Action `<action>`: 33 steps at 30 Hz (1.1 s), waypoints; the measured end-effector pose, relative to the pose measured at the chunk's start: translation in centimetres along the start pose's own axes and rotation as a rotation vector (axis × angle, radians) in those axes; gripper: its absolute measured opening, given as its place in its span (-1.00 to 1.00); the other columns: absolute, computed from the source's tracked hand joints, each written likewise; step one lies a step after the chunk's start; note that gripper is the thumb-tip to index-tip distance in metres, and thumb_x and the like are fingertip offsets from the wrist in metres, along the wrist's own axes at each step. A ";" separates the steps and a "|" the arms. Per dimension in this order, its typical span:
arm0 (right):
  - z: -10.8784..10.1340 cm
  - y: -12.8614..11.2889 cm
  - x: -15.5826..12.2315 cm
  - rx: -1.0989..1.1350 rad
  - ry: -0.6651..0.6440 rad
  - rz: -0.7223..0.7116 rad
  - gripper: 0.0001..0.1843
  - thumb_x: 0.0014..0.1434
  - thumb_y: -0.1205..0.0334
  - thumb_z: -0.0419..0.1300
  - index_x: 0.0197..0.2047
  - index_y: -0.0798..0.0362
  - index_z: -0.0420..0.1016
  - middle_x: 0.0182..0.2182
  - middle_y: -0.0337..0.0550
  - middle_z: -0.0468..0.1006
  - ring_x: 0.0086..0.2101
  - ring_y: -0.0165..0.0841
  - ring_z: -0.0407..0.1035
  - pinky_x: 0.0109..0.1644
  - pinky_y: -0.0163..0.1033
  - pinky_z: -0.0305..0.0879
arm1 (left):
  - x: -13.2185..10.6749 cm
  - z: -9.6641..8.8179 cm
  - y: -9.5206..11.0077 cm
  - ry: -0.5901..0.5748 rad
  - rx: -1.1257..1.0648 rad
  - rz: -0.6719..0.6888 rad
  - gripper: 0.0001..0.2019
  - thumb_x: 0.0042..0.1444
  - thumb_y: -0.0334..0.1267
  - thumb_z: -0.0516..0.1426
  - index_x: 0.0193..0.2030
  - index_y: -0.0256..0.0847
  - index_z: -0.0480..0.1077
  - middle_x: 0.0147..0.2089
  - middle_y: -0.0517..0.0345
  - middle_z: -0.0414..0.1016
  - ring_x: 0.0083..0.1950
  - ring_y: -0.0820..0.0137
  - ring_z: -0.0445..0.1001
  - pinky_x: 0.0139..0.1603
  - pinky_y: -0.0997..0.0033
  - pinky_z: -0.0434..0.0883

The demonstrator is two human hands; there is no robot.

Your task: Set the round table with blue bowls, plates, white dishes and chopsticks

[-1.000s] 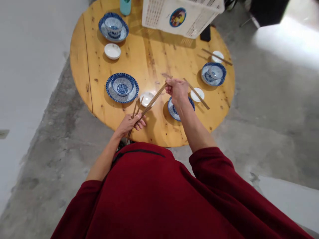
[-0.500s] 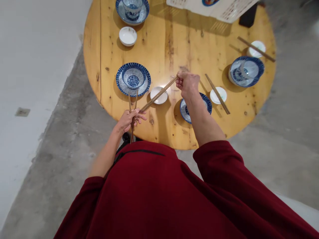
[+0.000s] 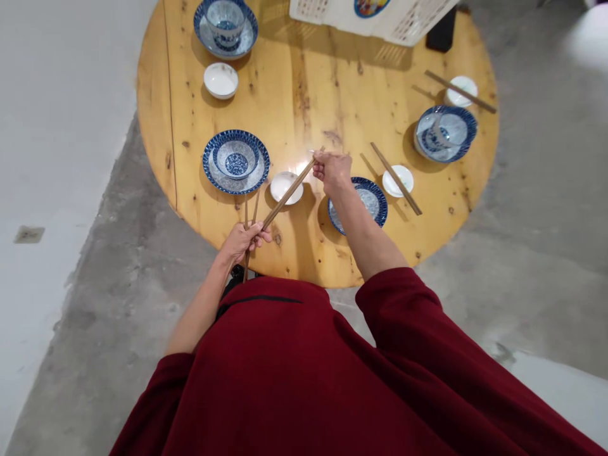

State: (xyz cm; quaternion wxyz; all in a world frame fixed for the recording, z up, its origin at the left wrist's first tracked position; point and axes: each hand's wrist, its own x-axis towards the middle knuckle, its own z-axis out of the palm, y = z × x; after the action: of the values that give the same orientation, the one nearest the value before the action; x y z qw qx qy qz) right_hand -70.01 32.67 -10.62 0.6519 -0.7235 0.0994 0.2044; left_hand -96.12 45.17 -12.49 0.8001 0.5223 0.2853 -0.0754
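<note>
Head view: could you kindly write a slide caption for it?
Right hand and left hand hold a pair of chopsticks over a white dish on a round wooden table.

I find no legible text, brand, number or sign in view: the round coloured sticker [image 3: 369,6] on the white crate [image 3: 408,19] at the table's [image 3: 304,88] far edge is cut off and shows no readable lettering.
</note>
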 end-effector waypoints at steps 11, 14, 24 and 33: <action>1.7 0.4 0.7 0.026 -0.055 -0.012 -0.70 0.21 0.39 0.32 -0.51 0.09 0.37 -0.65 -0.35 0.35 -0.62 -0.58 0.24 -0.53 -0.49 0.28 | 0.9 0.3 0.5 0.051 0.065 -0.022 -0.51 -0.01 0.11 0.34 -0.27 -0.38 0.53 -0.44 0.01 0.61 -0.59 0.60 0.28 -0.67 0.60 0.06; 2.0 0.7 1.2 0.054 -0.066 -0.015 -0.71 0.23 0.43 0.28 -0.52 0.10 0.39 -0.66 -0.35 0.34 -0.62 -0.57 0.23 -0.54 -0.49 0.24 | 1.1 0.4 0.5 0.070 0.074 -0.043 -0.51 0.00 0.10 0.33 -0.23 -0.39 0.54 -0.42 0.00 0.62 -0.59 0.59 0.30 -0.66 0.60 0.06; 2.4 2.1 2.8 0.055 -0.133 0.061 -0.74 0.16 0.42 0.31 -0.52 0.10 0.39 -0.65 -0.35 0.37 -0.62 -0.57 0.23 -0.58 -0.47 0.15 | 1.6 0.3 -0.3 0.092 0.120 -0.108 -0.44 -0.01 0.19 0.33 -0.20 -0.37 0.53 -0.36 -0.04 0.64 -0.59 0.60 0.28 -0.66 0.59 0.02; 2.6 2.5 3.2 0.055 -0.178 0.069 -0.70 0.23 0.46 0.28 -0.53 0.10 0.40 -0.65 -0.31 0.37 -0.64 -0.56 0.24 -0.61 -0.46 0.15 | 1.6 0.2 -1.2 0.073 0.063 -0.116 -0.41 -0.08 0.19 0.37 -0.23 -0.39 0.51 -0.33 -0.10 0.65 -0.58 0.62 0.26 -0.68 0.63 0.02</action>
State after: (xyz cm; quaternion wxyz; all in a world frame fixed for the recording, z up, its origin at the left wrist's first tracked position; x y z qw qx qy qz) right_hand -68.63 35.31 -14.44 0.6703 -0.6803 0.0716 0.2876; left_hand -95.21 44.71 -14.22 0.7666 0.5321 0.3417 -0.1112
